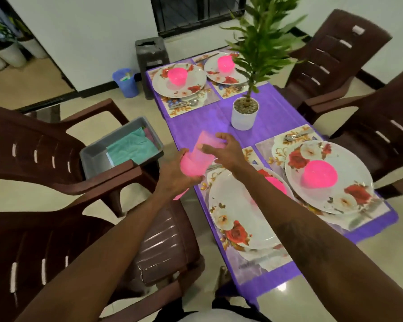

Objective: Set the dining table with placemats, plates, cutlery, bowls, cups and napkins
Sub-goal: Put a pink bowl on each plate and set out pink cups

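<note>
Purple table (272, 108), potted plant (244, 117) just beyond pink cups (200, 159), brown chairs (44, 154) around

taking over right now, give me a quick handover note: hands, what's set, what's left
Left hand grips the base of the stacked pink cups; right hand pinches the top one, over the table's left edge.
Done: four placemats, each with a plate and a pink bowl; cutlery shows at two places at least.
Left: no cup is on the table yet; napkins lie in the grey tray on the chair.
</note>
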Tool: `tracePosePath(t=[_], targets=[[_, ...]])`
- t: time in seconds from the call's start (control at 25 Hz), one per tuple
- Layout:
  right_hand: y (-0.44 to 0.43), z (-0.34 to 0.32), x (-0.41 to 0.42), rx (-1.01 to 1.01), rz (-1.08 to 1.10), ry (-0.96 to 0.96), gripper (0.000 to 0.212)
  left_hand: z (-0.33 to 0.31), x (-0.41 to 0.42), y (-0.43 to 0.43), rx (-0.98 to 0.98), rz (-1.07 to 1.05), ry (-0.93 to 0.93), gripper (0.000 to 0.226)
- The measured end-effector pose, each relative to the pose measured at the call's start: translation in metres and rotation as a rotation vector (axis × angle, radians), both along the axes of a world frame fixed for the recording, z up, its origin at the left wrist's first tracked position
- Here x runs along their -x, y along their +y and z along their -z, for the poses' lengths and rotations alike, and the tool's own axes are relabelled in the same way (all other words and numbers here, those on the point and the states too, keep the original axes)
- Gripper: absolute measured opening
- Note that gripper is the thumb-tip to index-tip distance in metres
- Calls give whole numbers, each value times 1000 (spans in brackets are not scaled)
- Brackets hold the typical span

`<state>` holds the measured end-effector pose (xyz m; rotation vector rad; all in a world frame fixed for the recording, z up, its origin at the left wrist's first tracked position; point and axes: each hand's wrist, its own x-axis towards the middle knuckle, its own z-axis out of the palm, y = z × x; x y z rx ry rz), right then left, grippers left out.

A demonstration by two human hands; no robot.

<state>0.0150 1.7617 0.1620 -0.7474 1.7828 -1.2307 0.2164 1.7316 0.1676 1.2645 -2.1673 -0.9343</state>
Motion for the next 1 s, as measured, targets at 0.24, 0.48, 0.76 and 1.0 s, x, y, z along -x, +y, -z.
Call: tracePosePath(t=[0.24, 0.48, 0.76, 1.0], targets=[[35, 14, 83, -18, 286, 239, 96, 23, 29, 10, -47, -34, -61, 94], [38, 44, 115, -33, 220, 418, 99, 29, 63, -2, -88, -39, -24, 96], [35, 69, 131, -73, 151, 439, 104, 28, 88, 1, -76, -68, -40, 98], [39, 74, 135, -98, 108, 354, 124, 24, 98, 12, -51, -60, -62, 102]])
